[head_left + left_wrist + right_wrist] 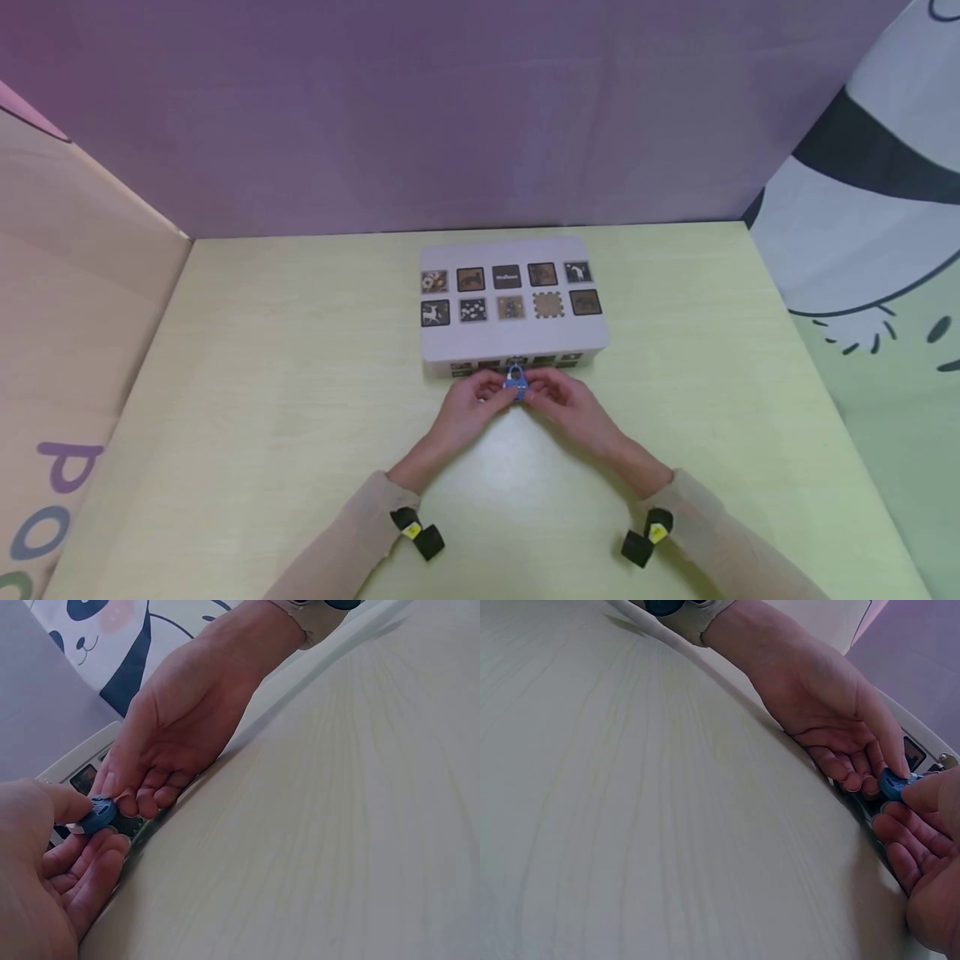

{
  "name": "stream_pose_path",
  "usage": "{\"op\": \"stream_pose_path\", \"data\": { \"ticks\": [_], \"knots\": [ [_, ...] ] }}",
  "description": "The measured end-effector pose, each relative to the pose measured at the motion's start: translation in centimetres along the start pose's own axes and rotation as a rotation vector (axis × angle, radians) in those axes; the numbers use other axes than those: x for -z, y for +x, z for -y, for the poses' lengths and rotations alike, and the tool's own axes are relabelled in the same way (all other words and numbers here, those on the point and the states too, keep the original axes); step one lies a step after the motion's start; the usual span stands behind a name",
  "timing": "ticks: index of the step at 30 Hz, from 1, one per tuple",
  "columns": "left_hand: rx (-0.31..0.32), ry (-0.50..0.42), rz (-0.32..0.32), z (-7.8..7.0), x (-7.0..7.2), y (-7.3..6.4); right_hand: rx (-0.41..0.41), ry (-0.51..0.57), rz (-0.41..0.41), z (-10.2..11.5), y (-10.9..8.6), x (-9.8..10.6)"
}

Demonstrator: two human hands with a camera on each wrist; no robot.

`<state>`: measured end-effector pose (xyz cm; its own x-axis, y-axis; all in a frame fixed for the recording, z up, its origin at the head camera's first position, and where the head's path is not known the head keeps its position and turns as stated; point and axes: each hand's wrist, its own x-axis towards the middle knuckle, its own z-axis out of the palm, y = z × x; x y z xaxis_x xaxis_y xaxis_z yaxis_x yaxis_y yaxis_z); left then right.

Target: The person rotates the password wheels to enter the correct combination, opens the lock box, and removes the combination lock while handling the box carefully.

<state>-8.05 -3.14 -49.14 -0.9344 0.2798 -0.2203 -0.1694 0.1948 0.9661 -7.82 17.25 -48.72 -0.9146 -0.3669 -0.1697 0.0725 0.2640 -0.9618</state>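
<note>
The left hand and the right hand both pinch one small blue padlock, thumb and fingers closed on it from either side. The padlock sits just in front of the middle of the box, its shackle toward the front face; whether the shackle passes through any fitting there, I cannot tell. With so little body to hold and two sets of fingertips crowding it, the lock could slip or twist if one hand pulls unevenly; a hard tug, if it is hooked on, might drag the box. Counting outward: two hands, one padlock, one box whose top bears ten square pictures in two rows of five, two sleeves with one dark wrist device apiece, and one pale table under everything.
</note>
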Motion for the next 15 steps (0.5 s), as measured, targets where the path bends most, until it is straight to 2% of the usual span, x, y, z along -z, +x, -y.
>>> {"op": "stream_pose_path", "data": {
  "ticks": [8,15],
  "knots": [
    [-0.015,0.063,0.004,-0.22,0.2,-0.07,-0.003,-0.016,-0.008,0.09,-0.02,-0.04],
    [-0.032,0.065,0.01,-0.09,0.25,-0.08,0.0,-0.015,-0.011,0.12,-0.01,-0.1]
  ]
}}
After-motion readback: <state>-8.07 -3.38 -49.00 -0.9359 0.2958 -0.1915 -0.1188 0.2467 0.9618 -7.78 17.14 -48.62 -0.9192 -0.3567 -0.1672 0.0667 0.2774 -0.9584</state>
